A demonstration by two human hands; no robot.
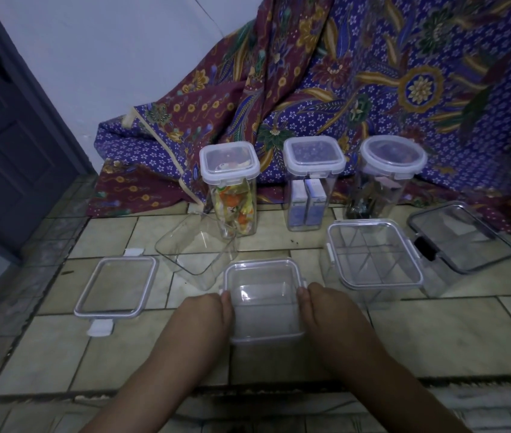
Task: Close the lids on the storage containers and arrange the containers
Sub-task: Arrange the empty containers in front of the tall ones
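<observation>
Left hand (207, 314) and right hand (326, 310) clasp opposite sides of the small lidded container (263, 304), near centre on the tiled floor (454, 335). A loose lid (116, 285) lies left. Beyond sit an open tub (198, 251) and, right, a lidded box (373, 254). Three tall closed jars (313, 182) stand farthest.

Dim rm: tile flr (435, 332), batik cloth (373, 73), door (7, 135).

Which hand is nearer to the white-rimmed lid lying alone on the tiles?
Left. The left hand grips the small container just right of the white-rimmed lid; the right hand grips the container's far side.
</observation>
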